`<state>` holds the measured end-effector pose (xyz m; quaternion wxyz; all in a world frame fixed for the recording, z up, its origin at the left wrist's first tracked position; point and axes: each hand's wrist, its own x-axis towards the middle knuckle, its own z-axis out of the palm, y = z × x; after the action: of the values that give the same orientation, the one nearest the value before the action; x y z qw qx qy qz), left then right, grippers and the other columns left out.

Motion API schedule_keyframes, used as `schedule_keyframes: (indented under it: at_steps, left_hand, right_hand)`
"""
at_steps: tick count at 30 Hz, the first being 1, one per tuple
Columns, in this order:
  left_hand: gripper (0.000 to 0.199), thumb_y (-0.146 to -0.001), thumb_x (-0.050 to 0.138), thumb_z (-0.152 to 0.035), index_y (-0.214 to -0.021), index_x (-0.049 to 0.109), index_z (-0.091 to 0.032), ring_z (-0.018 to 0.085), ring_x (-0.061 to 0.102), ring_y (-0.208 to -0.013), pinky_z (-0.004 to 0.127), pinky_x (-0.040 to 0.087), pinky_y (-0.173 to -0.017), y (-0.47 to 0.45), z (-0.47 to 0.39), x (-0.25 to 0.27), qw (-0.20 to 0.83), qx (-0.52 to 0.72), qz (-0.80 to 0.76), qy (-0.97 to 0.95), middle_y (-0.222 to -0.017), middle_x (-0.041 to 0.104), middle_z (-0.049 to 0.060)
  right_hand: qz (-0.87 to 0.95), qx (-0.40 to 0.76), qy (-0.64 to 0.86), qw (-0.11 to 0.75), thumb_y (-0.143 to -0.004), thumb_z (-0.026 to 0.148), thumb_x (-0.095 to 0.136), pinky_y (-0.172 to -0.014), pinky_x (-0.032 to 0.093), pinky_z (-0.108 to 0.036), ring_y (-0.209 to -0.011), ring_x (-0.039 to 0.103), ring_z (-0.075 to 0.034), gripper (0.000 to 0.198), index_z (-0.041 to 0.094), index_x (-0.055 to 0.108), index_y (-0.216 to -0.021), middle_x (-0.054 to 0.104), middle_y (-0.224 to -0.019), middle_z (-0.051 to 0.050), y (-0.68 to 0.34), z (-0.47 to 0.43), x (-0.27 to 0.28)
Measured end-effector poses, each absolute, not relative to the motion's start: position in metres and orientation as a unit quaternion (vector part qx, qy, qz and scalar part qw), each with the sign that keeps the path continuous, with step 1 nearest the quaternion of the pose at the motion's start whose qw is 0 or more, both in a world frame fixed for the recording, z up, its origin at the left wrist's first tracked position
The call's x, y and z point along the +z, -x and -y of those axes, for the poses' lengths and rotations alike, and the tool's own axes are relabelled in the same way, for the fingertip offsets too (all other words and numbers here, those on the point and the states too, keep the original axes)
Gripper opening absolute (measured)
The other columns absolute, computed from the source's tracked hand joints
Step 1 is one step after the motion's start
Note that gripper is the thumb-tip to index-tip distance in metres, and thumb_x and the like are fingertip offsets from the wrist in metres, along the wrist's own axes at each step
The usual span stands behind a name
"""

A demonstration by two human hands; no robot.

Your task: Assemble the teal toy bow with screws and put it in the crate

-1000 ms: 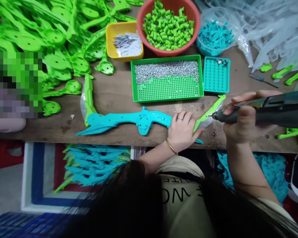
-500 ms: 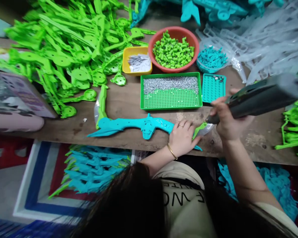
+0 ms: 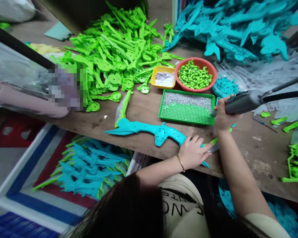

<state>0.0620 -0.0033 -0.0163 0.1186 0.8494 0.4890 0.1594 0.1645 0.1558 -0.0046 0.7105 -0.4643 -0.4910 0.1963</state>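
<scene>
The left hand (image 3: 193,152) presses flat on the blue toy piece (image 3: 149,129) so it stays put, while the right hand (image 3: 222,115) grips the electric screwdriver (image 3: 245,101) by the green screw tray (image 3: 186,107).

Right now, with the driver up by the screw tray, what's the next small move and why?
Probably dip the dark electric screwdriver, gripped in the right hand, into the green perforated tray of silver screws: its tip hovers at the tray's right edge, while the left hand pins the turquoise plastic toy bow flat on the wooden bench.
</scene>
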Motion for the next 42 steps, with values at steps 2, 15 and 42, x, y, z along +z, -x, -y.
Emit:
schedule_keyframes:
  at_steps: [2,15,42]
  left_hand:
    - [0.041,-0.099,0.039,-0.049,-0.133,0.054,-0.033,0.024,0.050,-0.114,0.040,0.038,-0.093,-0.062,0.003,-0.016,0.121,0.158,-0.490,-0.849,-0.112,0.060,0.006]
    - [0.039,-0.098,0.040,-0.049,-0.130,0.057,-0.033,0.021,0.055,-0.104,0.038,0.038,-0.091,-0.062,0.005,-0.017,0.101,0.170,-0.490,-0.849,-0.104,0.062,0.004]
    - [0.032,-0.094,0.054,-0.045,-0.121,0.066,-0.032,0.020,0.057,-0.096,0.036,0.041,-0.086,-0.038,0.018,-0.011,0.095,0.155,-0.478,-0.859,-0.103,0.068,0.003]
  right_hand:
    - [0.487,0.200,0.468,0.710,-0.070,0.057,0.072,-0.055,0.055,-0.031,-0.048,0.055,-0.010,0.048,0.019,0.055,-0.093,0.061,-0.074,0.003,-0.164,-0.155,-0.002]
    - [0.482,0.227,0.434,0.727,-0.069,0.043,0.079,-0.051,0.050,-0.025,-0.045,0.054,-0.009,0.040,0.017,0.058,-0.092,0.063,-0.067,0.006,-0.163,-0.155,-0.003]
    - [0.486,0.215,0.485,0.695,-0.075,0.041,0.074,-0.048,0.049,-0.026,-0.050,0.057,-0.009,0.026,0.020,0.059,-0.081,0.064,-0.075,0.004,-0.245,-0.108,0.015]
